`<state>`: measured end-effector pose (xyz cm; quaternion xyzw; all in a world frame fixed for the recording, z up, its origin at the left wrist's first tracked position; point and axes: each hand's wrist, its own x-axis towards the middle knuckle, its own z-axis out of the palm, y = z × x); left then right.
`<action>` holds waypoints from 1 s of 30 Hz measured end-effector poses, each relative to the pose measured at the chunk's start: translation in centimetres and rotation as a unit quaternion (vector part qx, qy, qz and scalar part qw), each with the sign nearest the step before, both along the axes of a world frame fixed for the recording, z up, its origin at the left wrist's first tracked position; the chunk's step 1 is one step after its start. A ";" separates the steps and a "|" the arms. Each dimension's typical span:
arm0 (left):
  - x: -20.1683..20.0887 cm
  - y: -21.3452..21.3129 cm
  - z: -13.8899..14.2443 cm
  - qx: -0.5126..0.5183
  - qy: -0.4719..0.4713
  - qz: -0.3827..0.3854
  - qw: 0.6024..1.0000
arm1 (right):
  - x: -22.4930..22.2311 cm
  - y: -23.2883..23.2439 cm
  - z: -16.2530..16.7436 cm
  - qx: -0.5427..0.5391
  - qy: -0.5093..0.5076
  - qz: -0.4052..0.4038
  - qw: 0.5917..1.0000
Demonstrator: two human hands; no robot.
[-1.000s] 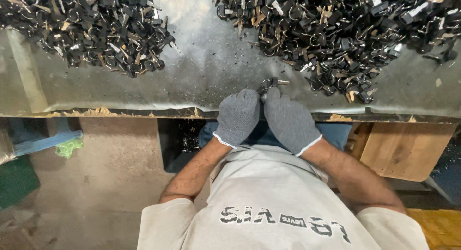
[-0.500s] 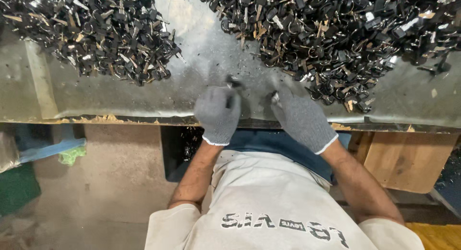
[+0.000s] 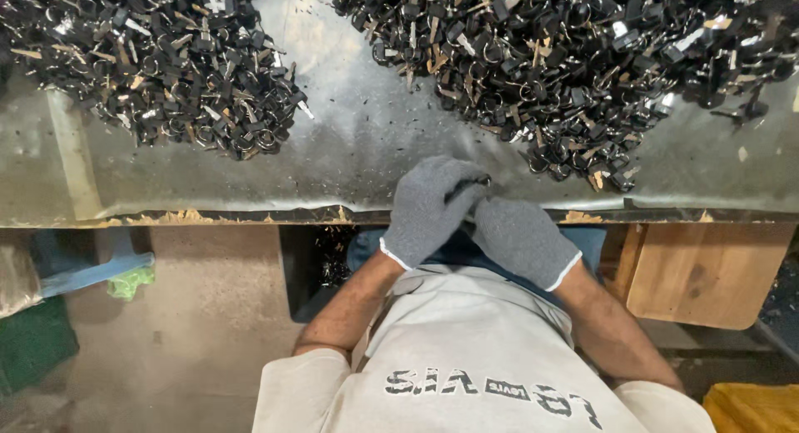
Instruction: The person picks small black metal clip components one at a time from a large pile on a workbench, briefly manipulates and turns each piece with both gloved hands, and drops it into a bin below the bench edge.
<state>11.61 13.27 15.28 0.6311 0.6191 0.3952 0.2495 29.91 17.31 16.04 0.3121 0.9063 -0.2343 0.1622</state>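
At the near edge of the metal table (image 3: 349, 163), between two heaps of black parts (image 3: 583, 59), the left hand (image 3: 433, 208) and right hand (image 3: 520, 237), gloved, close their fingers together on one small dark piece (image 3: 481, 182), seemingly to steady it.

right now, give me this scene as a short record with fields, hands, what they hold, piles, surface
left hand: grey knit glove, at the table's near edge, touching the right hand
right hand: grey knit glove, fingers meeting the left
held item: small dark part between the gloves, kind unclear
left pile: black and metal small parts, far left
right pile: larger heap of like parts, far right
surface: worn metal sheet table, speckled with debris
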 end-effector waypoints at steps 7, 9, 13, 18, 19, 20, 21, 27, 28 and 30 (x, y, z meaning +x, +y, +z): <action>-2.2 0.4 -0.5 -0.110 0.084 0.048 0.989 | -1.1 -0.3 -0.7 0.064 0.086 -0.180 0.978; -2.4 0.2 -0.6 -0.130 0.078 0.052 0.987 | -1.5 0.3 -0.4 0.133 0.204 -0.138 0.960; -2.3 -0.2 -1.5 -0.030 0.116 0.022 0.993 | -2.5 1.7 -0.2 0.204 0.252 -0.105 0.940; -2.1 0.0 -2.6 -0.052 0.186 -0.013 0.981 | -3.8 1.0 -0.4 0.056 -0.075 -0.119 0.989; -2.2 0.0 -2.6 -0.041 0.194 -0.018 0.980 | -3.8 0.9 -0.4 0.107 -0.021 -0.100 0.989; -2.3 0.0 -2.6 -0.030 0.169 -0.021 0.985 | -3.7 0.9 -0.3 0.161 0.035 -0.082 0.983; -2.4 0.0 -2.5 -0.017 0.145 -0.023 0.989 | -3.5 1.0 -0.3 0.215 0.093 -0.064 0.970; -3.5 0.9 -2.2 -0.032 0.130 -0.044 0.990 | -2.9 1.9 -0.8 0.345 0.043 -0.012 0.938; -3.4 0.9 -2.2 -0.055 0.136 -0.058 0.987 | -3.1 1.9 -1.0 0.357 0.049 -0.014 0.933; -3.2 0.9 -2.2 -0.051 0.136 -0.112 0.983 | -3.4 1.8 -1.5 0.390 0.063 -0.018 0.918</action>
